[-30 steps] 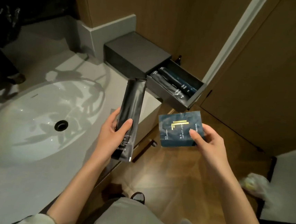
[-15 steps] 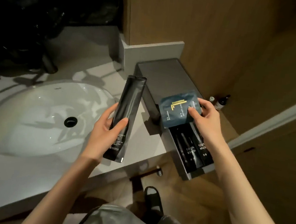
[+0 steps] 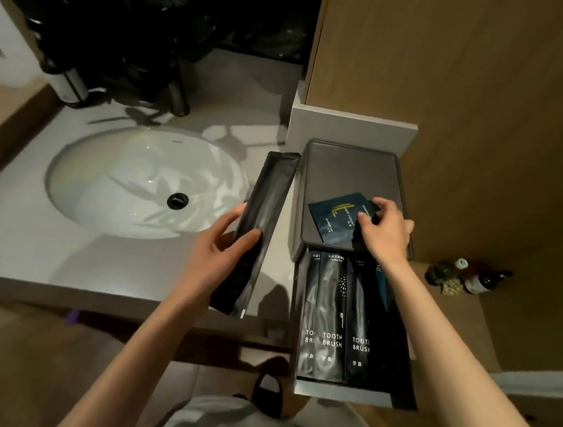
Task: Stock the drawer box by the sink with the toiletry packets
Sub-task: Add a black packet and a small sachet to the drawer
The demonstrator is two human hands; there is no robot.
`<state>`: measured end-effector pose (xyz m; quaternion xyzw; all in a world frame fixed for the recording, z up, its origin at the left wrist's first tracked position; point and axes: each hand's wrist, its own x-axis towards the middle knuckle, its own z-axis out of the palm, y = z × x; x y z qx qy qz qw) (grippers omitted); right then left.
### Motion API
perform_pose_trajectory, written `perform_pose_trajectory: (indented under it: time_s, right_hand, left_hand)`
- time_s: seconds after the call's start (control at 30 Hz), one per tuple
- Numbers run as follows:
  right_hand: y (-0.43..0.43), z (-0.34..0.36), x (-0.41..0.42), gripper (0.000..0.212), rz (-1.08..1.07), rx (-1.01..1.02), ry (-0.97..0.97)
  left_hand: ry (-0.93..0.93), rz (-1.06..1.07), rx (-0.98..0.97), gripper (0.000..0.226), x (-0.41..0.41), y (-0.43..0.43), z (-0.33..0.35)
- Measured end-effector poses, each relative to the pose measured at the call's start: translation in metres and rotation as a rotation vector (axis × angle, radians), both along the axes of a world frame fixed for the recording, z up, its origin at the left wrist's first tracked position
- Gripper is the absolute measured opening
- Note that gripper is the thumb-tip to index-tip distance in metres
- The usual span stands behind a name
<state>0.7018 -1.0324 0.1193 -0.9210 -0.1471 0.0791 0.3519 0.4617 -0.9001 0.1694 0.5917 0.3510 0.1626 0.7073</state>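
Grey vanity counter (image 3: 123, 267) fills the left of the head view, with a white oval sink (image 3: 138, 182) sunk into it and a wood-panelled wall on the right; the dark mass behind the basin is too murky to identify. Beside the sink stands the dark drawer box (image 3: 349, 171), its drawer (image 3: 342, 393) pulled out toward the viewer over the counter edge. Inside the drawer lie black toothbrush packets (image 3: 330, 321) side by side, lengthwise; the right forearm crosses the drawer's right side and hides what lies there, apart from a sliver of blue. The right hand (image 3: 380, 228) pinches a flat blue packet (image 3: 336, 217) between thumb and fingertips at its right end, the packet lying on the box's top near the front edge, the printed words half covered by the fingers. The left hand (image 3: 215, 258) is closed around the lower half of a long black packet (image 3: 257, 231), thumb on its face, holding it tilted above the counter between sink and box. Small bottles (image 3: 473, 276) at the right are blurred. Compared with half a second ago, the blue packet has gone from above the drawer's back to the lid, and the camera now looks more steeply down.
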Motion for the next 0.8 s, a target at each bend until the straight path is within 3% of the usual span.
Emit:
perform_pose_trajectory:
  time_s: [0.23, 0.37, 0.47, 0.6, 0.73, 0.8]
  right_hand:
    - [-0.003, 0.005, -0.012, 0.043, 0.016, -0.059, -0.048]
    - [-0.016, 0.03, -0.044, 0.035, 0.112, 0.173, -0.061]
    - [-0.03, 0.061, -0.094, 0.024, 0.22, 0.447, 0.15]
    - [-0.048, 0.074, -0.155, 0.023, 0.334, 0.525, 0.255]
    - [-0.057, 0.07, -0.181, 0.012, 0.234, 0.573, 0.281]
    - [-0.064, 0.069, -0.185, 0.026, 0.171, 0.573, 0.238]
  left_hand:
    - [-0.015, -0.024, 0.032, 0.044, -0.009, -0.014, 0.003]
    - [-0.05, -0.087, 0.052, 0.046, -0.02, -0.022, 0.002]
    - [-0.136, -0.087, -0.01, 0.046, -0.029, -0.037, 0.0]
    - [-0.14, -0.098, -0.015, 0.052, -0.035, -0.059, -0.004]
    - [-0.134, -0.228, 0.089, 0.055, -0.045, -0.084, -0.002]
    - [-0.139, -0.285, 0.174, 0.056, -0.049, -0.096, 0.001]
